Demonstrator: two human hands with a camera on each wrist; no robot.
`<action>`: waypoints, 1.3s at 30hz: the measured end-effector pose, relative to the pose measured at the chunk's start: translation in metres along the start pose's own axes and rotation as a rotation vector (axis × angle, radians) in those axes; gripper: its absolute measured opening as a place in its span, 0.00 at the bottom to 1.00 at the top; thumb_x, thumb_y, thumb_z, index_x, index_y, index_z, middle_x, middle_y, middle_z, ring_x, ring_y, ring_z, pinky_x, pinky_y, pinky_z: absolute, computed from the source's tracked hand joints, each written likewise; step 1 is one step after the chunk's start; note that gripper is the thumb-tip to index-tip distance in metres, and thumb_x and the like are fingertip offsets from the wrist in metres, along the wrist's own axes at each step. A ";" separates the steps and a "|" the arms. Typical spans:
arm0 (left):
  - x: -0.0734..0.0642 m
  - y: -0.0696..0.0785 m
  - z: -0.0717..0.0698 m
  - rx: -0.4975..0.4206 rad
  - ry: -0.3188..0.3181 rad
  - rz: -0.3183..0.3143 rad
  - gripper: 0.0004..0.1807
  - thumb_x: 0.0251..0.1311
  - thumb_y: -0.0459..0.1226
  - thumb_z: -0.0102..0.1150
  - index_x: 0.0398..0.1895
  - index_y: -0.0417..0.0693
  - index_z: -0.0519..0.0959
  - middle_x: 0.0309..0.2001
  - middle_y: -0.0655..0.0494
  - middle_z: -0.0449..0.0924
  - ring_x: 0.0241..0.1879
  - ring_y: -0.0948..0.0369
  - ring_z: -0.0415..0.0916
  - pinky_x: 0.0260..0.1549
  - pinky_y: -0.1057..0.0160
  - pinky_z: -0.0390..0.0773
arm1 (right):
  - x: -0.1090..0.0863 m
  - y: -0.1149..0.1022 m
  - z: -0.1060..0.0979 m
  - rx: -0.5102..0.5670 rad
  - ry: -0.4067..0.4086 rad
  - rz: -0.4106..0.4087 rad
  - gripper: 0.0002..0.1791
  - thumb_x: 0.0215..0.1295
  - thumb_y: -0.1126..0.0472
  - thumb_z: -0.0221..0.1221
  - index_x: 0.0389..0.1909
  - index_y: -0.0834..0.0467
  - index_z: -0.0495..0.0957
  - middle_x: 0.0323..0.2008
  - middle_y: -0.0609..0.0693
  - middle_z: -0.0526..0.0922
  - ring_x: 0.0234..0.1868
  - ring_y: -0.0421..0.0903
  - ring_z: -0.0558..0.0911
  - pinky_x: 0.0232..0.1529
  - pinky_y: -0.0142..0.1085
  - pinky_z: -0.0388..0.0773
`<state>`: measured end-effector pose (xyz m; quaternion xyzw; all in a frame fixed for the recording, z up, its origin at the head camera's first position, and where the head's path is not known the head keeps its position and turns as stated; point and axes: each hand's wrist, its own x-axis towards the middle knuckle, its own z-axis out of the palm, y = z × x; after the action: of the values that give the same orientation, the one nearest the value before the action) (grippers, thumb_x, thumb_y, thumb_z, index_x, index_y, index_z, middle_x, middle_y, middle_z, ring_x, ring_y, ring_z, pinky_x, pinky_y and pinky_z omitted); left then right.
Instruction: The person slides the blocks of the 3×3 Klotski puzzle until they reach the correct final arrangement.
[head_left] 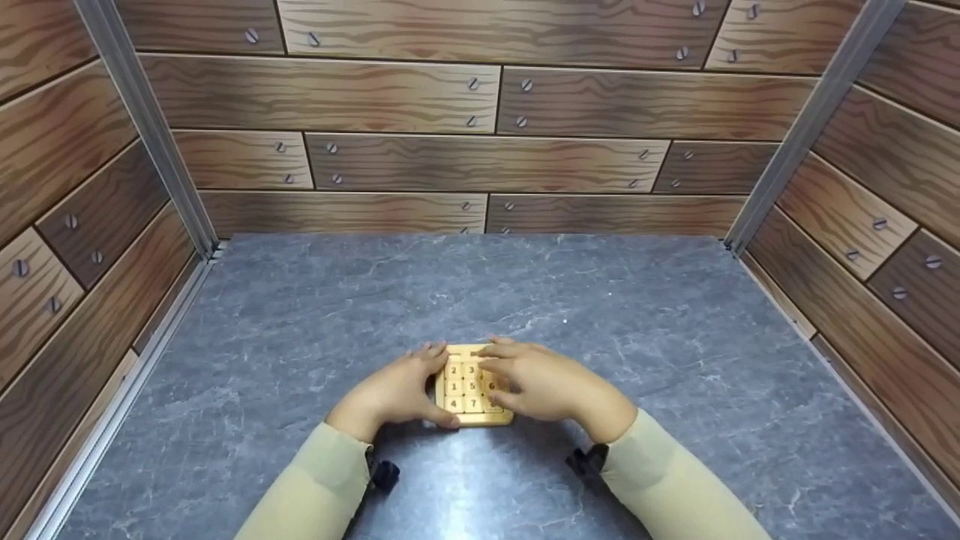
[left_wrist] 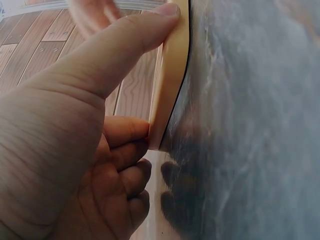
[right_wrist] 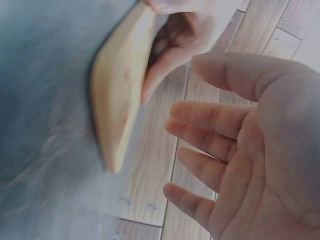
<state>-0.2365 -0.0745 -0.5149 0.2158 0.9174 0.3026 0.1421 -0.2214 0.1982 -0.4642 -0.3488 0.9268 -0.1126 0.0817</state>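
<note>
A light wooden number slide puzzle [head_left: 484,421] lies flat on the table, with square tiles in a raised frame; 2, 3, 1, 5, 6, 4 and 7 can be read. My left hand [head_left: 396,387] holds the frame's left side, thumb at the near corner and fingers toward the far one. In the left wrist view, thumb and index finger touch the puzzle's edge [left_wrist: 170,75]. Over the puzzle's right side hovers my right hand [head_left: 551,381], hiding some tiles. The right wrist view shows its fingers [right_wrist: 205,117] extended and apart from the puzzle [right_wrist: 117,85].
The grey marbled tabletop [head_left: 315,300] spreads around the puzzle. Wood-patterned walls [head_left: 405,161] stand at the back and both sides, with metal posts [head_left: 154,112] at the corners. Dark wrist mounts [head_left: 385,474] sit under both sleeves.
</note>
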 end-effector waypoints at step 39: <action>-0.003 0.001 0.001 -0.004 -0.016 -0.019 0.69 0.52 0.56 0.89 0.92 0.45 0.59 0.94 0.50 0.50 0.94 0.42 0.46 0.94 0.39 0.47 | 0.010 0.006 0.010 0.011 -0.112 0.072 0.35 0.82 0.44 0.63 0.82 0.57 0.76 0.86 0.56 0.72 0.91 0.62 0.62 0.91 0.65 0.60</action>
<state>-0.2331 -0.0748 -0.5152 0.2093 0.9176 0.3016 0.1526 -0.2302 0.1940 -0.4762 -0.3206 0.9321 -0.0952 0.1393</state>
